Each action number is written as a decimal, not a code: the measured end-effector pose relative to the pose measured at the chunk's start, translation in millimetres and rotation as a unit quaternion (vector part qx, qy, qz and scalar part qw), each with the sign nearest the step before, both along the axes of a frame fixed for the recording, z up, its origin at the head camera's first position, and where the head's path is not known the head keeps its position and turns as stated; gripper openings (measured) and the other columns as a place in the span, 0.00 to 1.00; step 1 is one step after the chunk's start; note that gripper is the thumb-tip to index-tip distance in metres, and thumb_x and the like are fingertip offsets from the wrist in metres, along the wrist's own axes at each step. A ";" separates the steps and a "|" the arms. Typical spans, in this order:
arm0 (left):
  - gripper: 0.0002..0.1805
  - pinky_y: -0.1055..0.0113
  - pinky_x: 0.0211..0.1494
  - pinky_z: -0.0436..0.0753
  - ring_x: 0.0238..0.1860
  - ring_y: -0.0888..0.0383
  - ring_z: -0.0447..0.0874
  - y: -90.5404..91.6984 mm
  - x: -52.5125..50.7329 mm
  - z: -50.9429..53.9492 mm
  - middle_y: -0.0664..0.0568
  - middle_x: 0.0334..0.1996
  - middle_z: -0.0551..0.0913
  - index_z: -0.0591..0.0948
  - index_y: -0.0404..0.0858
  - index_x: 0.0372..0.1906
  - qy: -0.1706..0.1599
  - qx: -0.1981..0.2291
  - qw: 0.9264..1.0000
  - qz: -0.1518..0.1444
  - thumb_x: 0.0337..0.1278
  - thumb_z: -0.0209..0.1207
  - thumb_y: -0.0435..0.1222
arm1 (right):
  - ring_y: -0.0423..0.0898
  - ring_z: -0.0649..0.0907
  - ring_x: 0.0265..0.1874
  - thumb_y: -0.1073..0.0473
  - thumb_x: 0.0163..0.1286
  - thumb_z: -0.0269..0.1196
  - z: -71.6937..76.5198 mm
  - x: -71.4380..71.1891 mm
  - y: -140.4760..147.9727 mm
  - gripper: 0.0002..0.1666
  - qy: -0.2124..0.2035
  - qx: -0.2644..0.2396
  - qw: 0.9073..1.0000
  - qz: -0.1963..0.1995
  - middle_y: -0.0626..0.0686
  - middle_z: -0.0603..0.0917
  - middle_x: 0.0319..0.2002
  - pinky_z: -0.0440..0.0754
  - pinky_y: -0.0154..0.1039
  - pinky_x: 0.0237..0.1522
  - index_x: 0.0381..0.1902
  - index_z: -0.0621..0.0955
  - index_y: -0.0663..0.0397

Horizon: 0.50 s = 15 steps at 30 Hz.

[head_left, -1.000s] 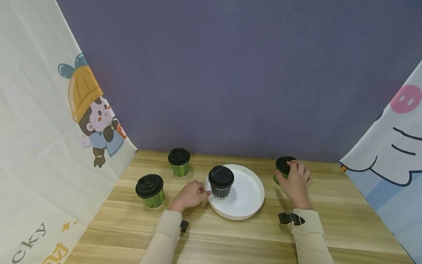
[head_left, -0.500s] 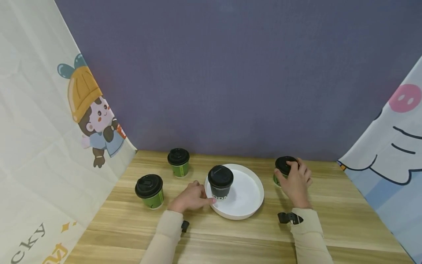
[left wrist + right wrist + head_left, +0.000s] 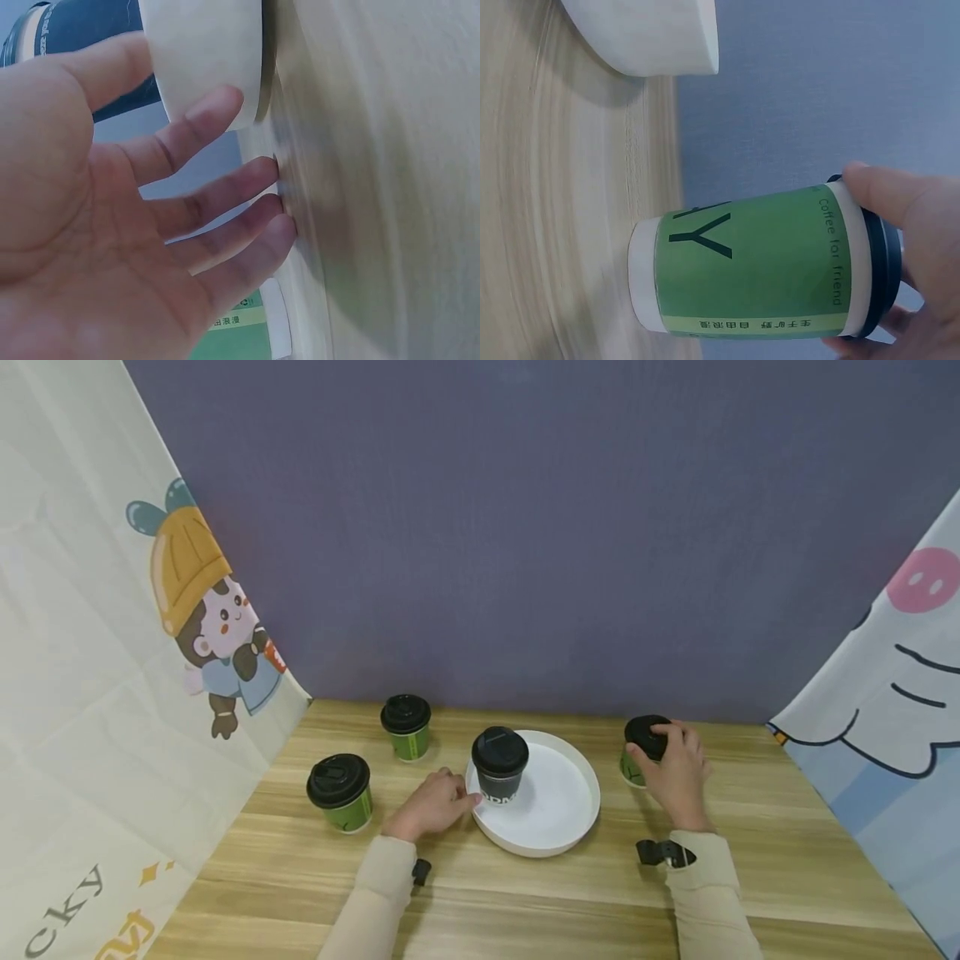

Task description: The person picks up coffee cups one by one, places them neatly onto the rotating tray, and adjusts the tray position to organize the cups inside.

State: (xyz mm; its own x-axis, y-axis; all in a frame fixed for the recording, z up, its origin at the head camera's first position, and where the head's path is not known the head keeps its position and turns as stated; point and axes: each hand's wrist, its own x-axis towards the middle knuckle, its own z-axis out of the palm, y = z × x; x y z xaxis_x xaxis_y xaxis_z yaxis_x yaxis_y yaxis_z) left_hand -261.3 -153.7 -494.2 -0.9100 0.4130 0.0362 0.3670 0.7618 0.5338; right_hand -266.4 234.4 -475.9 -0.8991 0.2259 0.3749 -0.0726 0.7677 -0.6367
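A dark cup with a black lid [image 3: 500, 764] stands upright on the left part of a round white tray [image 3: 558, 806]. My left hand [image 3: 431, 808] pinches the tray's left rim; in the left wrist view, the thumb of that hand [image 3: 142, 172] goes behind the tray wall [image 3: 206, 52], the index finger lies on its outer side, and the other fingertips reach the table. To the tray's right, my right hand [image 3: 675, 777] grips the lid of a green cup [image 3: 632, 770]. The right wrist view has that cup [image 3: 757, 262] with thumb and fingers around its lid [image 3: 881, 270].
Two more green cups with black lids stand left of the tray, one farther back [image 3: 408, 739] and one nearer [image 3: 348, 806]. A purple-grey panel [image 3: 480, 543] rises behind the wooden table [image 3: 525, 910]. Printed cloths hang on the left [image 3: 75, 652] and right [image 3: 900, 693].
The dark cup has shifted slightly back on the tray. My left thumb reached further over the rim half a second ago and has drawn back. My right hand stays at the green cup, its fingers slightly moved.
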 end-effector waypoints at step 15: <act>0.14 0.62 0.38 0.73 0.31 0.57 0.71 7.6 -1.3 -1.2 0.52 0.27 0.76 0.80 0.43 0.28 0.037 -0.006 0.998 0.053 0.74 0.56 0.42 | 0.78 0.61 0.67 0.48 0.70 0.68 2.9 0.9 2.6 0.55 -0.036 -0.008 0.999 0.001 0.73 0.54 0.71 0.68 0.75 0.60 0.81 0.51 0.63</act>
